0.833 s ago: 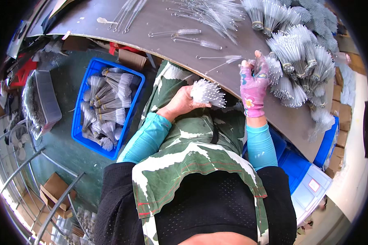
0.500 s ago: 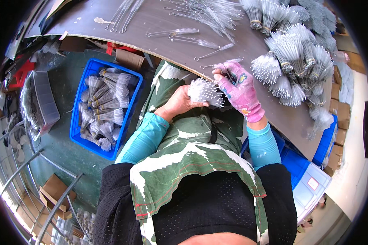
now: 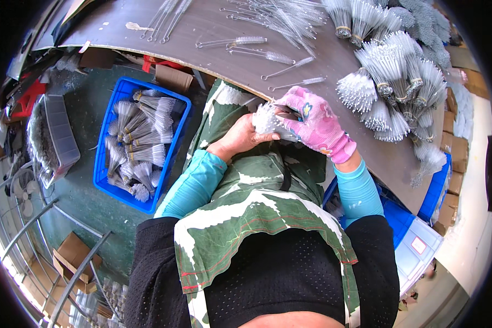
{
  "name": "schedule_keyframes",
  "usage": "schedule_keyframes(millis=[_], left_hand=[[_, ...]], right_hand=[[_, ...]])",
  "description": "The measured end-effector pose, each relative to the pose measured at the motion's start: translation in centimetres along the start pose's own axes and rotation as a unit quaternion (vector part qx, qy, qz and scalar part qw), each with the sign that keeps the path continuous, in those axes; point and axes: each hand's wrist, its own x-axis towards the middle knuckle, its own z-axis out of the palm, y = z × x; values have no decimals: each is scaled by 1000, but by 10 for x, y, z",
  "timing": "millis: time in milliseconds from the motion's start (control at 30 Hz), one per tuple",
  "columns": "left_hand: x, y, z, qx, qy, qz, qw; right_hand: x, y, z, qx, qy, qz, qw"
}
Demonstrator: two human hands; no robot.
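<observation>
My bare left hand [image 3: 240, 136] is closed around a bundle of thin white-tipped brushes [image 3: 265, 119] above my lap, tips turned to the right. My right hand [image 3: 314, 120], in a pink flowered glove, is at the right side of this bundle. Its thumb and fingers are bent around a small dark thing [image 3: 293, 115] that I cannot make out, and they cover part of the brush tips. Just beyond the glove, a single wire-handled brush [image 3: 298, 83] lies on the brown table [image 3: 202, 65]. Several more loose brushes [image 3: 262, 54] lie farther back.
Tied bundles of brushes [image 3: 399, 76] are heaped on the table's right side. A blue crate [image 3: 99, 180] with more bundles stands at my left, beside a clear plastic bin [image 3: 63, 131]. Metal rails [image 3: 76, 273] rise at lower left. Blue bins [image 3: 391, 218] stand at my right.
My right hand has moved left and slightly down from the table edge onto the bundle's tips. The single brush behind it now shows fully. My left hand has stayed in place.
</observation>
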Motion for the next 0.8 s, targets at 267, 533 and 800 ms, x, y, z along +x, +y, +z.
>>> schedule_keyframes(millis=[267,533,800], left_hand=[[-1,15,-3,71,-37,-32,996],[-4,-3,-2,52,-25,-15,998],[-13,2,-6,81,-1,-57,995]], right_hand=[[3,-20,6,-168,-13,32,985],[-6,-19,16,-99,88,-45,990],[-3,-34,-29,99,294,-52,949]])
